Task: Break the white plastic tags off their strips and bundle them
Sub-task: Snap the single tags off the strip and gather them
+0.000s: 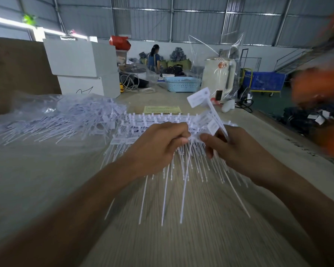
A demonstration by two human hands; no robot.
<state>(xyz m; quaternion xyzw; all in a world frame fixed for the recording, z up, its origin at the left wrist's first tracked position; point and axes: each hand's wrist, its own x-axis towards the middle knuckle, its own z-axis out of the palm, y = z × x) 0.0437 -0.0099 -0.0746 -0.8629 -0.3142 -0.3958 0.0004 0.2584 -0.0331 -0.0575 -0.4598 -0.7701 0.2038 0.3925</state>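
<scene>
Single head-worn view, facing forward and down, close over table (pixel 46 180)

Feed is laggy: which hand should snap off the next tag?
Probably the left hand: it pinches the strip at the break point, while the right hand already holds loose tags upright.

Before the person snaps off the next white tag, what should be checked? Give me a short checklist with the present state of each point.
1. Left hand grips the strip: ok.
2. Right hand holds the broken-off tags: ok.
3. Strip has tags left to break: ok.
4. Loose tag pile lies apart, on the left: ok.
5. Bundling tie within reach: cannot tell.
6. Image sharp enough to count held tags: not ok, blurred.
</scene>
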